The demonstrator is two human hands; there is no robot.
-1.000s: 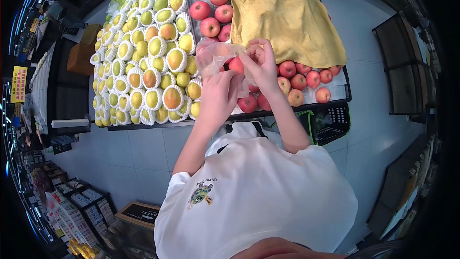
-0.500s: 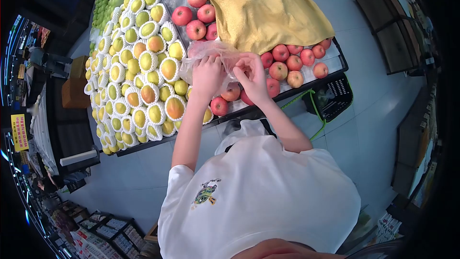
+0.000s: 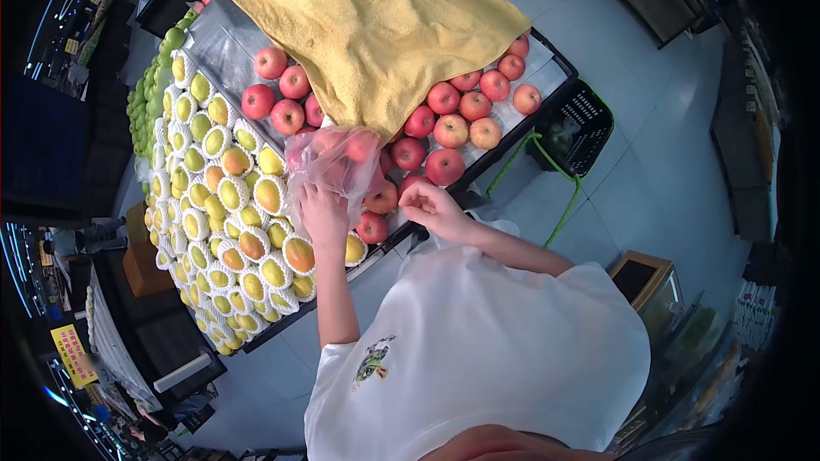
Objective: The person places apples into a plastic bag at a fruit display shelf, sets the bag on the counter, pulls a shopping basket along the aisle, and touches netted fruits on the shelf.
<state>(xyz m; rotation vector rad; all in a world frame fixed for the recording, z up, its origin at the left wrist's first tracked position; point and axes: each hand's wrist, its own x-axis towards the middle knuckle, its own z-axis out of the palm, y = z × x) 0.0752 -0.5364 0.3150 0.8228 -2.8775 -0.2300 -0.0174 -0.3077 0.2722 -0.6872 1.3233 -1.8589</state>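
Observation:
My left hand [image 3: 322, 215] is closed on a thin clear plastic bag [image 3: 333, 172] at the front of the display. Red apples show through the film; I cannot tell whether they lie inside the bag or behind it. To its right, my right hand [image 3: 434, 210] is apart from the bag, its fingers curled in, with nothing visible in them. A red apple [image 3: 445, 167] lies just above that hand. Another apple [image 3: 381, 197] sits between my two hands. A yellow cloth [image 3: 384, 30] covers part of the apple pile.
Yellow pears in white foam nets [image 3: 235, 192] fill the left part of the stand, with green fruit [image 3: 147, 102] behind them. A black basket [image 3: 574, 128] with a green handle stands right of the display. A wooden-framed case [image 3: 642, 280] is at the lower right.
My right hand has come off the bag and drawn back to the right. The bag hangs fuller and wider from my left hand. The view has turned, shifting the stand leftward and down.

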